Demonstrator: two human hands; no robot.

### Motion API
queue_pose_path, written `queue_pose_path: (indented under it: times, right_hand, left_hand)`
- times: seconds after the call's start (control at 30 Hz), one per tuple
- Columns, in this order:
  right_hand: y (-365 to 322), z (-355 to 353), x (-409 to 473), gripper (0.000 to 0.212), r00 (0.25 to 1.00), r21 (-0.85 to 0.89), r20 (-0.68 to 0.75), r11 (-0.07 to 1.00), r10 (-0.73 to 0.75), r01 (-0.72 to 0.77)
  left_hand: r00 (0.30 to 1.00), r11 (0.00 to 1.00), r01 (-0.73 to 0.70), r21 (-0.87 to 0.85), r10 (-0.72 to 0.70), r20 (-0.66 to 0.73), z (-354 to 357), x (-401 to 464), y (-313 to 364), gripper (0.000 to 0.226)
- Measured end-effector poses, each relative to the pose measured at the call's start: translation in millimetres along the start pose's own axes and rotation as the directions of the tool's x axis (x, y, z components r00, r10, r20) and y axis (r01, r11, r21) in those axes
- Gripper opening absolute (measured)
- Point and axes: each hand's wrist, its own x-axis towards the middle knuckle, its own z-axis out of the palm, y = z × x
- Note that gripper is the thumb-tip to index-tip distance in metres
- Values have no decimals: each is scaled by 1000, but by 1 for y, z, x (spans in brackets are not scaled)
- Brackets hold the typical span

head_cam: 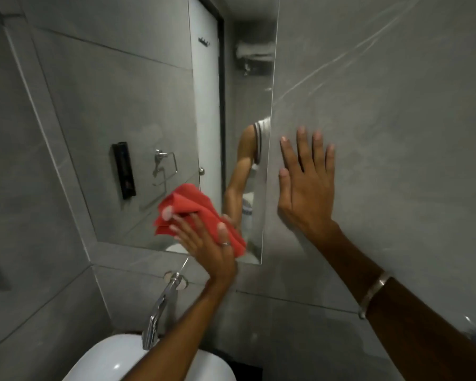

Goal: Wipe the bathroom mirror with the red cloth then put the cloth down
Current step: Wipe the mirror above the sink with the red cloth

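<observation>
Bathroom, mid-wipe: the left hand (204, 240) presses the bunched red cloth (195, 213) flat against the mirror (138, 127), fingers spread over it, near the mirror's lower right corner. Nearly all unwiped glass lies up and to the left of the cloth; the cloth's long axis runs diagonally, upper left to lower right. The right hand (305, 182), open and empty w/ 5 digits splayed, braces on the wall tile (396, 133) just right of the mirror. Sink (116, 361) sits below the mirror.
</observation>
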Motion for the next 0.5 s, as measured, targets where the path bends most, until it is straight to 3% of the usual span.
queue_pose_path:
  times: [0.13,0.23,0.37,0.5]
  right_hand:
    - [0,-35,2,60,990,342,90,930,107,-131]
    - [1,-55,1,63,968,468,110,848,225,-250]
    - [-1,-70,-18,59,958,533,101,798,270,-281]
    - [-8,-78,-73,53,902,571,187,704,390,-423]
  left_hand:
    - [940,937,-338,90,332,75,16,11,53,74]
    - [855,845,-519,130,511,95,22,52,98,81]
    - [794,791,-606,84,594,133,26,75,121,79]
    - [732,776,-631,-21,604,316,10,34,89,89]
